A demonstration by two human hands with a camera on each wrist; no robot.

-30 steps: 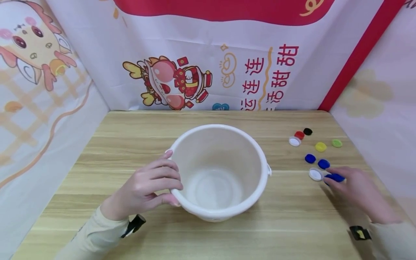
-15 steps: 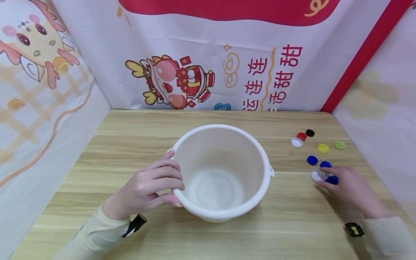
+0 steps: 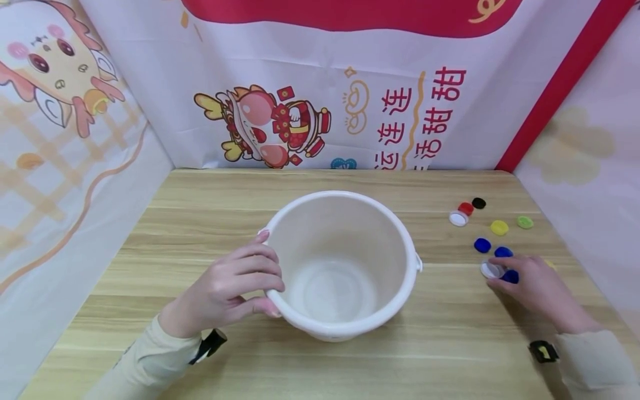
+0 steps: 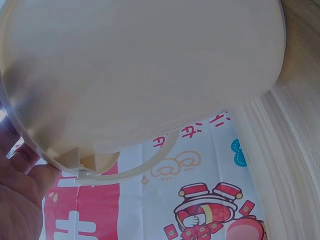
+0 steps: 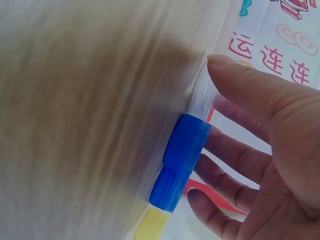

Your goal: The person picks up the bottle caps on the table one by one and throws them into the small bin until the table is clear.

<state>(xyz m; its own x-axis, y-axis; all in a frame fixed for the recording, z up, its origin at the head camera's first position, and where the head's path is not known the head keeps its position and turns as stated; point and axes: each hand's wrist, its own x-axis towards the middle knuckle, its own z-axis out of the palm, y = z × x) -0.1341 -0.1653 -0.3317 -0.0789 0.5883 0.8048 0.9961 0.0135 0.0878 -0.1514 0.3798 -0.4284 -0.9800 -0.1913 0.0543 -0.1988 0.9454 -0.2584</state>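
1. Head: left hand (image 3: 227,283) clamped on left rim of white bucket (image 3: 400,311), frame centre. Right hand (image 3: 537,289), right of frame, has thumb and forefinger curled round opposite edges of a white cap (image 3: 492,270); blue cap (image 3: 510,276) just beside it.
2. Left wrist: bucket wall fills upper frame; fingers on rim, left edge.
3. Right wrist: thumb at white cap, upper centre; other fingers apart; forefinger tip hidden.
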